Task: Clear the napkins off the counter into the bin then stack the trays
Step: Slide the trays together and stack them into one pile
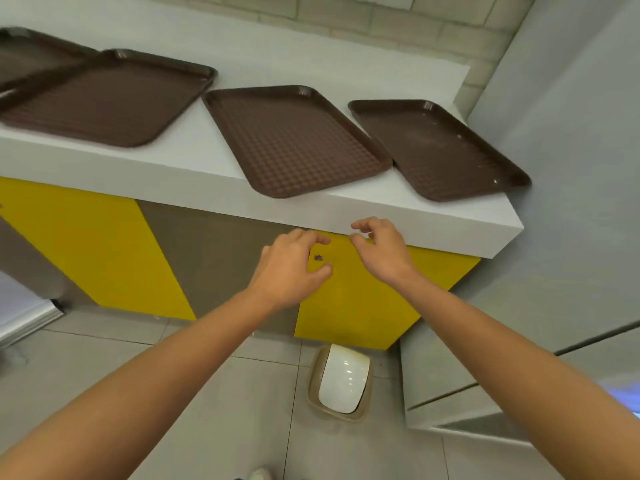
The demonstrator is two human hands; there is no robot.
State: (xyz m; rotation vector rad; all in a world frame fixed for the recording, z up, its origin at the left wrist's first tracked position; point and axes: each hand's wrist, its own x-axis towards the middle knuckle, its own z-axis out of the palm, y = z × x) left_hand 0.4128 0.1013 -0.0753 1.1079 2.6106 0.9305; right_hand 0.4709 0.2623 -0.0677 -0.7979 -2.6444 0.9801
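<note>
Several brown trays lie on the white counter (194, 168): one at the far left (24, 60) partly under a second (104, 98), a third in the middle (294, 140) overhanging the front edge, a fourth at the right (436, 147). No napkin shows on the counter. A bin with a white swing lid (341, 382) stands on the floor below. My left hand (291, 268) and my right hand (381, 247) hover in front of the counter's front edge, fingers loosely curled, holding nothing.
Yellow and grey cabinet doors (363, 306) run under the counter, with a small hole near my left fingers. A grey wall (571, 168) closes the right side. Grey floor tiles (242, 410) surround the bin.
</note>
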